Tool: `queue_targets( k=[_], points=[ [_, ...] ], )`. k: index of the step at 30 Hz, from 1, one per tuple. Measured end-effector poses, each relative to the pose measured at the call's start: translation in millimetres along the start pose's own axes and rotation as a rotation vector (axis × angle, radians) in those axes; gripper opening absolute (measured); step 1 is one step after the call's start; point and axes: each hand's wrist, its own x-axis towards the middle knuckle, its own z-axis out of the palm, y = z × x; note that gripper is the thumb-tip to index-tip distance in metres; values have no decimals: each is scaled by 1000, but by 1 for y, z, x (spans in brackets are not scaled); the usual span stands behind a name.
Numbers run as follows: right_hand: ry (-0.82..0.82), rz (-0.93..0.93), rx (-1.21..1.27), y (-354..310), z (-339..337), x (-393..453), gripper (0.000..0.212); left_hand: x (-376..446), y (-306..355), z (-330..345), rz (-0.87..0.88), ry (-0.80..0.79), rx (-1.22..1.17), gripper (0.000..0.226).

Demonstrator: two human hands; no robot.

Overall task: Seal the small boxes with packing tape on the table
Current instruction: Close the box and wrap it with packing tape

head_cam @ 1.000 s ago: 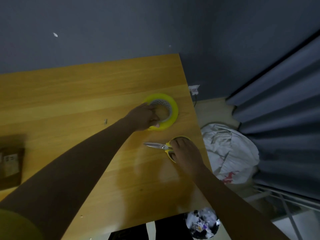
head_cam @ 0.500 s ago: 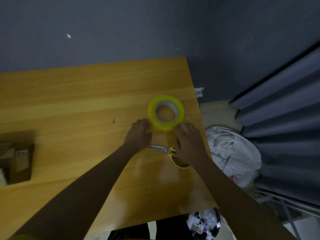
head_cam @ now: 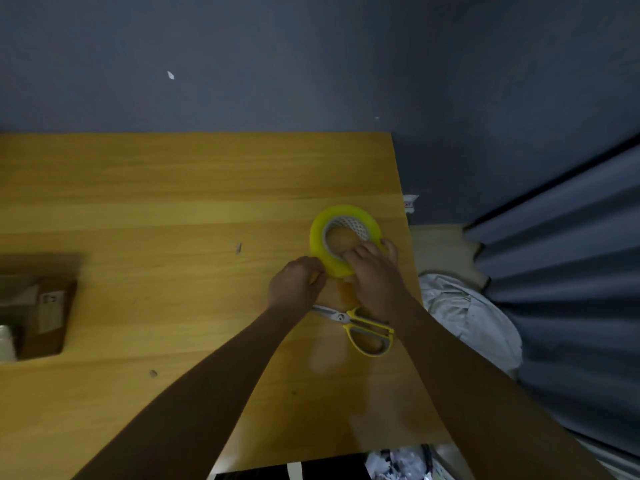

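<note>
tape roll (head_cam: 345, 237): lies flat on the table (head_cam: 173, 202) at about two o'clock, close to the right edge
right hand (head_cam: 375, 273): fingers curled over the near rim and into the core, gripping the roll
left hand (head_cam: 298, 282): fingers bunched against the roll's outer wall, seemingly picking for the loose end; what they pinch I cannot tell
scissors (head_cam: 360, 329): just behind the wrists, untouched
box (head_cam: 38, 306): far off at nine o'clock, blurred
tip: pin the roll firmly, work a nail under the end, peel slowly

Bare table (head_cam: 166, 202) leftward to the box (head_cam: 38, 306); scissors (head_cam: 360, 327) beneath the wrists.
</note>
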Motion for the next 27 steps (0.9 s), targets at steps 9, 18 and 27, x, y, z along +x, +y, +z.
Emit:
queue_targets(
  k=[9,18,27],
  points=[
    [-29,101,175,-14,-43,-1,48,7,6,-42,142,85,-253,13],
    [51,177,596,-35,-96,-31,39,0,42,-97,179,34,67,7],
    [-17,342,891,-34,-134,-27,53,-17,82,-166,93,-12,140,5]
  ],
)
